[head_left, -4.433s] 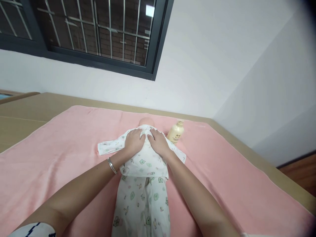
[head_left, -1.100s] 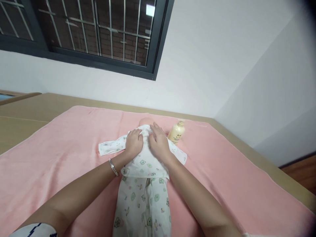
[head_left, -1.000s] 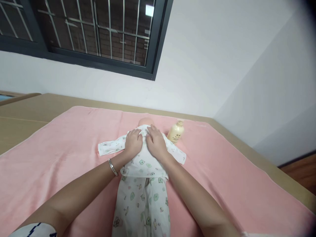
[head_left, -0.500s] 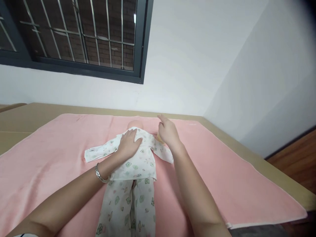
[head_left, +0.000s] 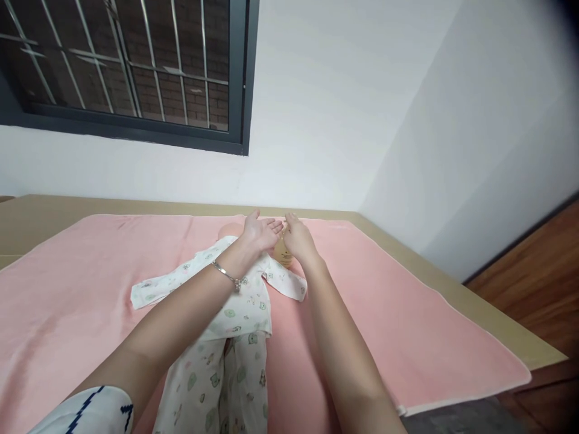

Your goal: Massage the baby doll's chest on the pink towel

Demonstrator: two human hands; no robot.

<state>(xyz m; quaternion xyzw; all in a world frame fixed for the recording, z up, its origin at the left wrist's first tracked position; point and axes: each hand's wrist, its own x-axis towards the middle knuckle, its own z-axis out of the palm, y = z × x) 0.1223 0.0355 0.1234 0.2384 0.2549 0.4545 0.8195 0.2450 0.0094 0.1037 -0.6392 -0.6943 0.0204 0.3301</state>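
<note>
A doll in a white printed top (head_left: 246, 304) and matching trousers (head_left: 246, 374) lies on a pink cloth (head_left: 362, 301), its sleeves spread. Part of its round head (head_left: 230, 229) shows behind my left wrist. My left hand (head_left: 263, 232) is raised above the shoulder area, palm up with the fingers stretched out, holding nothing. Close to its right, my right hand (head_left: 297, 237) is at the top of a yellowish bottle (head_left: 283, 255) standing by the doll's shoulder; the bottle's upper part is mostly hidden by the hands.
Under the cloth is a tan surface (head_left: 452, 289) that meets a white wall (head_left: 307, 120) at the back. A barred window (head_left: 239, 90) is at upper left, and brown wooden panelling (head_left: 538, 271) stands at the right.
My left hand has lifted off the doll's chest, moved right and turned palm up beside the bottle. My right hand has stayed near the bottle, and more of the bottle shows. The view has shifted slightly.
</note>
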